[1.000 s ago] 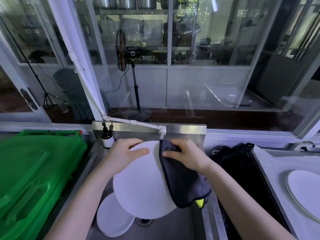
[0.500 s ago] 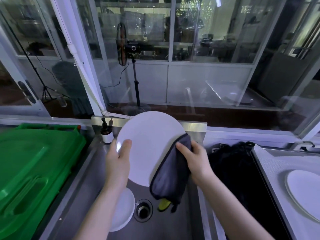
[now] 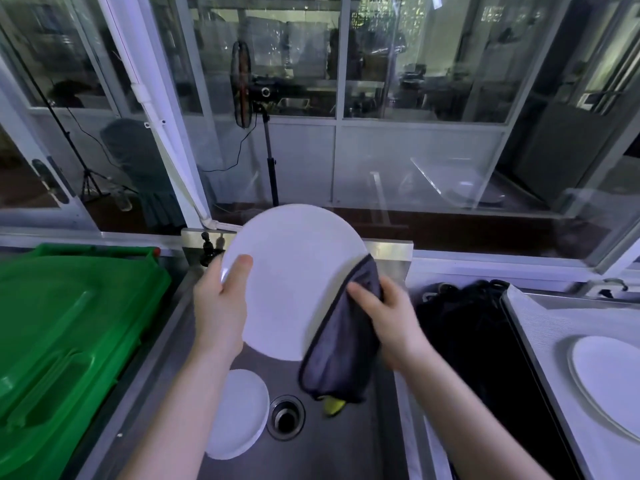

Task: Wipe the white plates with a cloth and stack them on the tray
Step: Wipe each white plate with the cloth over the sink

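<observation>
You have tipped the plate up since a second ago; it now stands nearly upright above the sink, face toward you. Your left hand takes the left rim, thumb on the face, its grip closed on the plate. Your right hand pinches the cloth against the lower right rim. The plate looks plain white, with a small glint by your left thumb. A stack lies in the sink, and the tray is at your right.

White plate stands tilted between left hand and right hand; grey cloth drapes its right rim, hanging down.
</observation>
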`<state>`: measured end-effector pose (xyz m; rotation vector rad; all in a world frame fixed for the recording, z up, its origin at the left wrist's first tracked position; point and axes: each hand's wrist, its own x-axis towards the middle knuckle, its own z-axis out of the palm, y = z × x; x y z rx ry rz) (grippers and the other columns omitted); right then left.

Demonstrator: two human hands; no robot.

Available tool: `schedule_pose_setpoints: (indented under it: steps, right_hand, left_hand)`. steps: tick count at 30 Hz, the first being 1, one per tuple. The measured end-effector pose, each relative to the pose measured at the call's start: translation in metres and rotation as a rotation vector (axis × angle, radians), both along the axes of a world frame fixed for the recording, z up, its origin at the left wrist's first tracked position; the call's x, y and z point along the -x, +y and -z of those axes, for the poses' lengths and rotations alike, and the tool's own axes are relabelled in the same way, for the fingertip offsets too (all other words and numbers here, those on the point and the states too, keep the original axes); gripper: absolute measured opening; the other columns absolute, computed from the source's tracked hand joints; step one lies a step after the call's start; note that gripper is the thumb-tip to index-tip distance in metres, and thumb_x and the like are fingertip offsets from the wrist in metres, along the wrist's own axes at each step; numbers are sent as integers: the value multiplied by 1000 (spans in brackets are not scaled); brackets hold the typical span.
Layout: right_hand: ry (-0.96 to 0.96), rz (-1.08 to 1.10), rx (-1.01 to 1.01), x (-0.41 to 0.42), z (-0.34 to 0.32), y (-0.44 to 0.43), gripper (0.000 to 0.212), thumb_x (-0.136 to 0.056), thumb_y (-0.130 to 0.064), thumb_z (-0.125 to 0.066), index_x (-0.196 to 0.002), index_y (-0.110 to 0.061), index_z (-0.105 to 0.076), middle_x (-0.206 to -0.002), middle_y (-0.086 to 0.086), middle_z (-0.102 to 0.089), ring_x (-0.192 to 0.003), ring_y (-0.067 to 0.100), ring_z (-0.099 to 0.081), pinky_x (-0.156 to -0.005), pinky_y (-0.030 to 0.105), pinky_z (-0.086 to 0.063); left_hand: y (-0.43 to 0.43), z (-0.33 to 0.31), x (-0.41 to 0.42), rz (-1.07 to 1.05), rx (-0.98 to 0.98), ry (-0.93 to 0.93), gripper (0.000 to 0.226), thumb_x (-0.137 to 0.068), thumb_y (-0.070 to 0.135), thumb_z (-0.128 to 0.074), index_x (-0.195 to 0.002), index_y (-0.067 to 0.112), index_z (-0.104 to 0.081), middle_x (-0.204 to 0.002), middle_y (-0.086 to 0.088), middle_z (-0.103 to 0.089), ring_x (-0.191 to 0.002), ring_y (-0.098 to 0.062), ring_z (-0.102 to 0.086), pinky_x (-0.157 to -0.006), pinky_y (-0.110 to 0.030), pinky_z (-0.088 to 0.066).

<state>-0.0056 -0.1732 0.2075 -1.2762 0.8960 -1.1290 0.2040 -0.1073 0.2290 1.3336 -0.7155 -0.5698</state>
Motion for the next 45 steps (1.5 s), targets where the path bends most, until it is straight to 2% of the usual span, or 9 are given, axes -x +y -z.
schedule_pose_setpoints:
  steps: [6,14,22,26,30,35,39,42,45]
  right_hand:
    - [21,30,-6,1,0,-4,12,-89,-13,-70,-100,-14,-71,-101,3,-76,-101,21,-69,-88,37,-55]
    - [724,-299,492,7,-35,-21,27,-83,-25,-77,-69,-34,-56,-63,-23,-62,-64,-15,-52,-62,9,-39]
    - [114,110,-37,18,9,-8,7,-88,-19,-72,-90,-12,-72,-88,1,-77,-92,19,-70,-83,35,-56]
    - [-260,258,-395,4,31,16,7,-91,-16,-68,-94,-10,-71,-96,10,-76,-97,26,-71,-85,37,-56]
    - [-270,220,-414,-3,35,26,5,-90,-13,-69,-91,-9,-71,-95,12,-76,-92,25,-72,-73,32,-59]
    - [153,134,-11,21,-11,-12,14,-87,-18,-72,-95,-7,-71,-94,9,-76,-99,27,-70,-88,42,-57]
    - [706,-95,448,26,-60,-30,12,-83,-26,-76,-82,-16,-69,-81,-8,-72,-79,1,-64,-70,26,-46]
    - [816,-194,583,14,-72,-27,14,-81,-30,-79,-74,-31,-67,-72,-16,-68,-72,-6,-61,-65,16,-43]
    - [745,-94,503,17,-58,-28,25,-86,-27,-74,-82,-3,-67,-81,12,-71,-75,17,-62,-77,36,-48]
  left_hand:
    - [1,-4,-9,141,-63,-204,19,-91,42,-60,-88,59,-68,-95,27,-74,-83,9,-68,-72,-27,-49]
    - [-13,-21,-5,550,-338,-832,16,-86,51,-69,-86,35,-67,-88,2,-71,-86,-15,-63,-76,-35,-48]
    - [2,21,12,66,-184,-216,13,-82,45,-68,-76,34,-63,-70,20,-65,-73,-8,-59,-66,-29,-44]
    - [10,54,51,13,-140,174,20,-93,43,-66,-107,30,-60,-100,22,-70,-101,-1,-67,-83,-25,-49]
    - [-1,53,55,-75,-25,134,10,-101,33,-59,-108,39,-61,-104,23,-72,-100,6,-66,-83,-14,-50]
    - [3,35,20,126,-49,-78,10,-91,41,-60,-98,35,-62,-95,24,-73,-87,5,-67,-72,-16,-53]
    - [1,9,1,360,-129,-398,28,-84,53,-59,-101,31,-62,-94,5,-73,-79,-8,-62,-74,-33,-46]
    - [-4,-5,8,416,-164,-632,53,-80,62,-54,-101,14,-62,-91,-20,-64,-73,-20,-53,-69,-33,-36]
    - [-2,-6,9,341,-113,-568,48,-83,53,-60,-97,7,-62,-85,-22,-60,-72,-14,-45,-67,-32,-34]
